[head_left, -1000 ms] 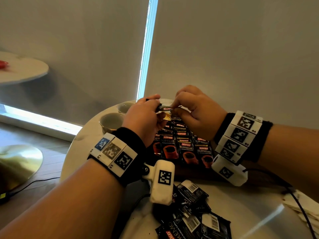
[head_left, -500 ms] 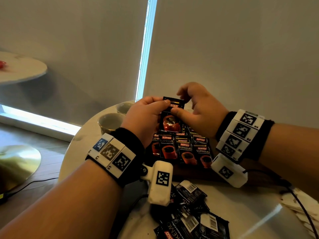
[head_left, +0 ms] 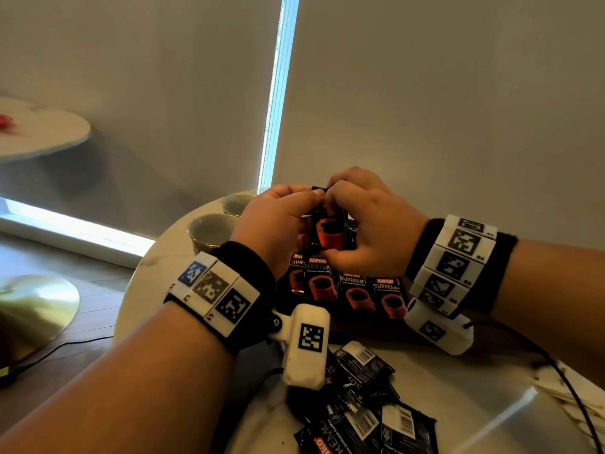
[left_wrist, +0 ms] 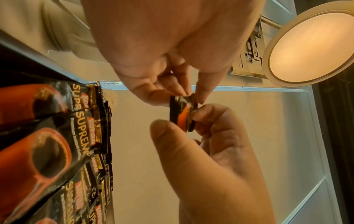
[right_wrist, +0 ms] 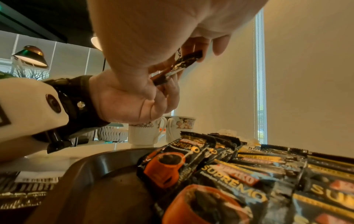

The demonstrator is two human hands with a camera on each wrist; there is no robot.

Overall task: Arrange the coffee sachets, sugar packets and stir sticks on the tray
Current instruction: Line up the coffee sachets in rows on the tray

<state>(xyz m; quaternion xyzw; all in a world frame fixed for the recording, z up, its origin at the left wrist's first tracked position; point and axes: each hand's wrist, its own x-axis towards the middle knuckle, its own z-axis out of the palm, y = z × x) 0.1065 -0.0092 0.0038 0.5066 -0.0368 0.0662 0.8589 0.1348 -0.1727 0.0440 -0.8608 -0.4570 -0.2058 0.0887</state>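
1. The round table (head_left: 157,276) carries the dark tray (right_wrist: 107,160), two cups (head_left: 212,231) beyond it
2. Rows of coffee sachets (head_left: 357,290) lie on the tray
3. Above the tray, the left hand (head_left: 275,224) and right hand (head_left: 370,224) pinch one sachet (head_left: 330,231) upright between them

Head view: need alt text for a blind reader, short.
Both hands, left hand and right hand, pinch one black coffee sachet upright above rows of matching sachets on a dark tray. More sachets lie loose on the round table, near two cups.
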